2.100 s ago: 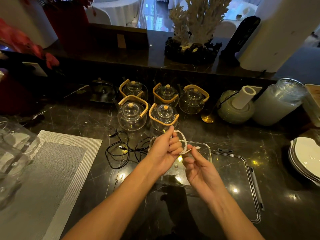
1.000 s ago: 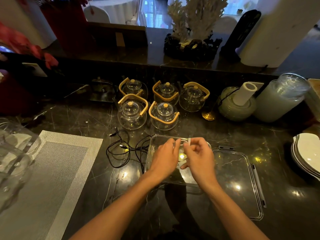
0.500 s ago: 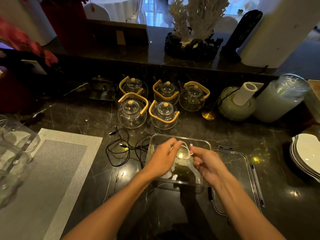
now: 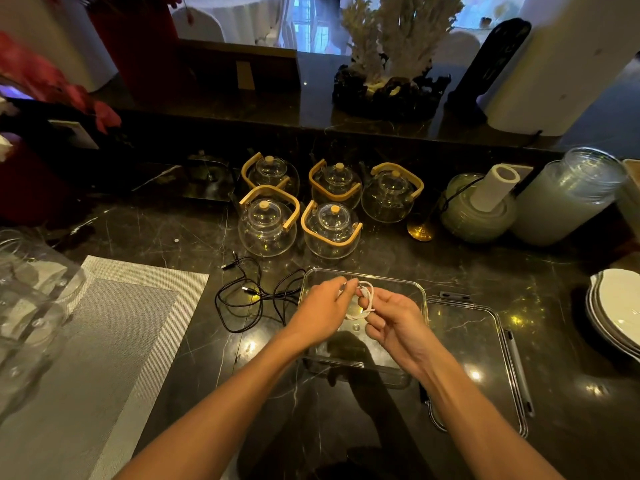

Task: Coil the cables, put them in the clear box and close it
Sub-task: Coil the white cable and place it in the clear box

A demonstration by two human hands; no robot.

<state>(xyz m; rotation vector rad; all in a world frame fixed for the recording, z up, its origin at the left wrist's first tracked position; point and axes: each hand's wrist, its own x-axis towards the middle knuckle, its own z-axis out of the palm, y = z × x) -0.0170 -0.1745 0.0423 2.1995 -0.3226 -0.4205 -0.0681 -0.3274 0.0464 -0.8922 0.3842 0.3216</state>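
White cable (image 4: 367, 301), looped small, is pinched by left hand (image 4: 323, 311) and right hand (image 4: 393, 318) over the clear box (image 4: 420, 289) near the counter's front edge, ready to drop in.

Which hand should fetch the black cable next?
Left. The left hand is nearer the black cable, which lies left of the box; the right hand holds the white cable.

white cable (image 4: 367, 299): small coil (over box) | black cable (image 4: 256, 296): loose tangle, left of box | clear box (image 4: 420, 296): open | lid (image 4: 485, 358): flat, right
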